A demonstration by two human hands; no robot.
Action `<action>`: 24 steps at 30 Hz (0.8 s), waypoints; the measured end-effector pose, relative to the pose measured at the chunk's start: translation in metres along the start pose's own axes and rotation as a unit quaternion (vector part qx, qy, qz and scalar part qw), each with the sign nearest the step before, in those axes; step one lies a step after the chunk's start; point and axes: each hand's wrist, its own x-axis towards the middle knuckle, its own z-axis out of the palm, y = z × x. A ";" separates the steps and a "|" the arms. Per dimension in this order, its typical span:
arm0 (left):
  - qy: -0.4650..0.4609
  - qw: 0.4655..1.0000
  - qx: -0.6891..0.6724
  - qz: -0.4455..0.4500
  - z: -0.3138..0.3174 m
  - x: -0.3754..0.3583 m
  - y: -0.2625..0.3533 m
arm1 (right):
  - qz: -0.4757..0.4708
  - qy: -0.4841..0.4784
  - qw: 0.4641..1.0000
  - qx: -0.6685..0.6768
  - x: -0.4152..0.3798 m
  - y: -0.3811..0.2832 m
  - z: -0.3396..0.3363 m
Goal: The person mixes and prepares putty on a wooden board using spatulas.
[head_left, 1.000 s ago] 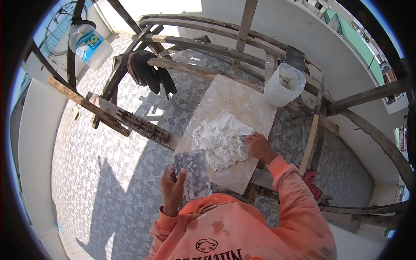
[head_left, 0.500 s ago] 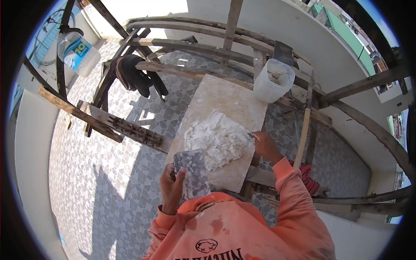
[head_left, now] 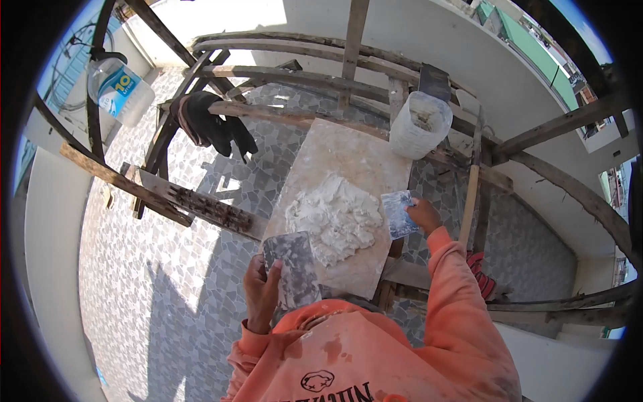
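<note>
A heap of wet white plaster-like paste (head_left: 335, 218) lies on a pale board (head_left: 345, 144) in front of me. My left hand (head_left: 261, 288) is closed on a grey rectangular plate (head_left: 292, 261) smeared with white, held over the board's near left corner. At the right edge of the board, my right hand (head_left: 424, 216) grips a flat, bluish rectangular scraper (head_left: 398, 213) with white residue on its face. The scraper is just right of the heap, seemingly apart from it. The fingers behind both tools are partly hidden.
A whitish bucket (head_left: 420, 127) stands at the board's far right corner. Wooden scaffold beams (head_left: 301, 77) surround the board. Dark cloth (head_left: 211, 124) drapes over a beam, and a 10-litre bottle (head_left: 120, 90) hangs at left. A wooden pole (head_left: 471, 201) leans at right.
My right hand has moved slightly right, drawing the scraper out from the heap's edge, and its flat face now shows. The left hand and plate have shifted a little left.
</note>
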 end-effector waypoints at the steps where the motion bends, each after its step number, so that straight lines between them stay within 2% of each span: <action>1: 0.002 1.000 -0.003 -0.001 -0.001 0.001 0.004 | -0.008 -0.001 1.000 0.008 0.009 0.010 0.014; 2: 0.003 1.000 -0.004 -0.004 -0.003 0.003 0.011 | -0.014 -0.004 1.000 0.016 0.014 0.022 0.026; 5: 0.007 0.999 0.033 0.014 -0.005 0.013 0.004 | 0.018 -0.059 0.982 0.176 -0.010 -0.011 0.049; 6: 0.013 0.998 0.053 0.023 -0.006 0.019 0.001 | 0.035 -0.054 0.993 0.099 -0.009 -0.019 0.055; 9: 0.018 0.992 0.105 0.068 0.005 0.033 -0.001 | 0.005 -0.089 0.978 0.188 -0.020 -0.035 0.052; 12: 0.003 0.984 0.136 0.113 0.033 0.054 -0.007 | -0.063 -0.058 0.994 0.062 -0.045 -0.083 0.031; 15: -0.017 0.978 0.155 0.142 0.070 0.063 0.012 | -0.144 -0.006 0.984 0.101 -0.053 -0.093 0.046; 18: -0.041 0.967 0.149 0.201 0.113 0.073 0.006 | -0.142 -0.009 0.988 0.051 -0.061 -0.116 0.050; 21: -0.066 0.965 0.142 0.210 0.144 0.075 0.002 | -0.146 0.015 0.986 0.078 -0.063 -0.126 0.059; 24: -0.078 0.960 0.169 0.210 0.159 0.079 -0.008 | -0.105 0.011 0.988 0.117 -0.074 -0.136 0.049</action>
